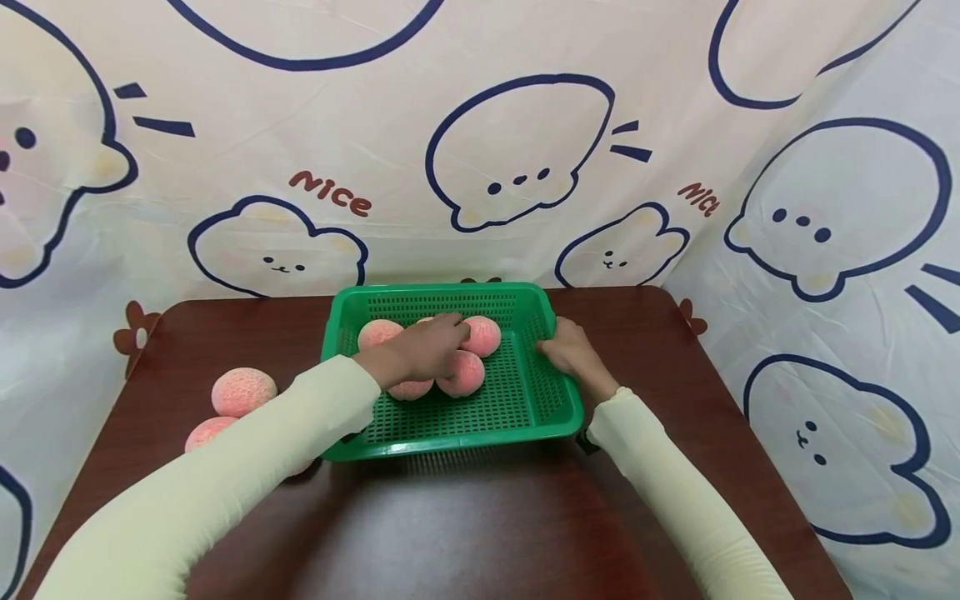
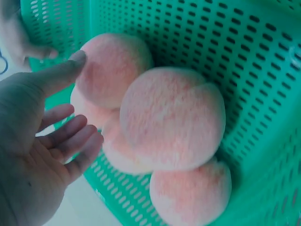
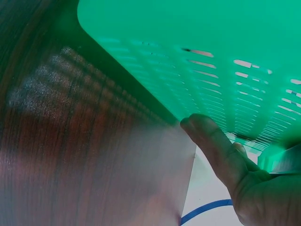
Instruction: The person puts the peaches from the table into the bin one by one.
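A green perforated plastic basket (image 1: 517, 392) holds several pink peaches (image 1: 461, 373), heaped toward its left half. My left hand (image 1: 431, 346) reaches over them. In the left wrist view its fingers are relaxed and slightly bent, the thumb tip at the side of one peach (image 2: 110, 68); whether it touches cannot be told. No peach lies in that palm. At the basket's right side, my right hand (image 1: 572, 348) grips the rim, its thumb on the inner side. The right wrist view shows this hand (image 3: 235, 165) against the basket's slotted outer wall (image 3: 207, 89).
More peaches (image 1: 243, 392) lie on the dark brown table (image 1: 457, 525) left of the basket, partly hidden by my left sleeve (image 1: 247, 467). A pale cloth (image 1: 517, 150) with cartoon outlines hangs behind the table and along its sides.
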Demonstrator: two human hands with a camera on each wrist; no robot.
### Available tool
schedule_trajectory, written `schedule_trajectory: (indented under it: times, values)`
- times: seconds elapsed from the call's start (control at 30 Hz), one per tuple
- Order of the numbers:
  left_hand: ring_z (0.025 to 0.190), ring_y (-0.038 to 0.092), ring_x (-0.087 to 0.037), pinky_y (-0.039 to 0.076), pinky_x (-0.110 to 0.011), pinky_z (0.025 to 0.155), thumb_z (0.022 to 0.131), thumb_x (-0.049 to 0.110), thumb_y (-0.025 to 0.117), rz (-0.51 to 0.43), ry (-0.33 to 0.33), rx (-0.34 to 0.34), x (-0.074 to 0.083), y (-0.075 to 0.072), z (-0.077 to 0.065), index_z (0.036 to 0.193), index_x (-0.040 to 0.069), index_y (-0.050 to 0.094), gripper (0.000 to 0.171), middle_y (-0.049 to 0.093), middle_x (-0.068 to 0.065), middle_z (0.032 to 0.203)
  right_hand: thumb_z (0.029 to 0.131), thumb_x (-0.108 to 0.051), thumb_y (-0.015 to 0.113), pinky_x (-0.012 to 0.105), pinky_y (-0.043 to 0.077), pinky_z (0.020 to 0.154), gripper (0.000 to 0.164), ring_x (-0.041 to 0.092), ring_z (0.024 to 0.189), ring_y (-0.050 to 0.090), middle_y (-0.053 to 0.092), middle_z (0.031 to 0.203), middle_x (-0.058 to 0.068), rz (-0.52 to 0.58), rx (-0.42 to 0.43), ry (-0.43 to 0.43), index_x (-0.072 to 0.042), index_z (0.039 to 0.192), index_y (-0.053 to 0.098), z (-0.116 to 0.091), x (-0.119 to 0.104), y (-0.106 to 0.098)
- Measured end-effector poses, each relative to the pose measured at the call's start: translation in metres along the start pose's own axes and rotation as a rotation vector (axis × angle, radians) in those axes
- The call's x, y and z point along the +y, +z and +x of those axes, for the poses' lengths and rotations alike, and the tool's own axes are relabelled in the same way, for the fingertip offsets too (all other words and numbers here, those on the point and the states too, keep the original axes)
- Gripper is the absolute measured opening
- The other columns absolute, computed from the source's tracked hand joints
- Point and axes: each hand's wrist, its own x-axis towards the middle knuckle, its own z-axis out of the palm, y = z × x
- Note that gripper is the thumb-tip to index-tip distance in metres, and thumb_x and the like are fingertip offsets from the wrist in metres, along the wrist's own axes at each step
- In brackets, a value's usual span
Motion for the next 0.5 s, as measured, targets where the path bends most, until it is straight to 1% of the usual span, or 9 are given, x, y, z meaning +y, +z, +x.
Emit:
schedule_trajectory:
  times: [0.13,0.23,0.27,0.37,0.5]
  values:
    - [0.108,0.052,-0.021,0.049,-0.038,0.089,0.094,0.023,0.061,-0.046,-0.031,0.049,-0.012,-0.016,-0.013,0.126,0.005,0.055,0.037,0.054,-0.01,0.122,0.091,-0.018,0.057,0.043,0.054,0.078,0.036,0.029,0.095,0.063,0.06,0.113,0.017,-0.016,-0.002,-0.008,-0.002,0.122,0.048,0.002,-0.002,0.002]
    - [0.112,0.053,-0.022,0.048,-0.04,0.093,0.098,0.022,0.054,-0.073,-0.083,0.102,-0.02,-0.031,-0.026,0.125,0.008,0.055,0.031,0.053,-0.008,0.124,0.091,-0.018,0.057,0.043,0.053,0.079,0.036,0.029,0.095,0.062,0.06,0.113,0.017,-0.019,-0.003,-0.006,-0.002,0.122,0.048,0.003,-0.003,0.001]
    - [0.113,0.053,-0.023,0.048,-0.041,0.093,0.099,0.022,0.052,-0.075,-0.098,0.11,-0.023,-0.036,-0.031,0.125,0.007,0.054,0.03,0.052,-0.009,0.125,0.091,-0.018,0.057,0.043,0.053,0.079,0.037,0.03,0.095,0.062,0.06,0.113,0.017,-0.017,-0.006,-0.005,-0.002,0.123,0.047,0.002,-0.003,0.001]
    - [0.112,0.055,-0.024,0.048,-0.042,0.092,0.1,0.021,0.049,-0.077,-0.141,0.14,-0.031,-0.049,-0.045,0.127,0.006,0.051,0.031,0.051,-0.011,0.127,0.092,-0.019,0.056,0.044,0.053,0.08,0.039,0.03,0.097,0.062,0.059,0.116,0.019,-0.006,-0.02,-0.006,-0.001,0.125,0.046,0.002,-0.003,0.0]
    - [0.108,0.056,-0.027,0.048,-0.044,0.091,0.099,0.019,0.05,-0.058,-0.167,0.187,-0.046,-0.062,-0.066,0.128,0.001,0.049,0.034,0.05,-0.017,0.125,0.092,-0.017,0.055,0.045,0.055,0.079,0.038,0.031,0.096,0.064,0.059,0.116,0.02,0.011,-0.034,-0.002,-0.001,0.125,0.046,-0.001,-0.002,-0.001]
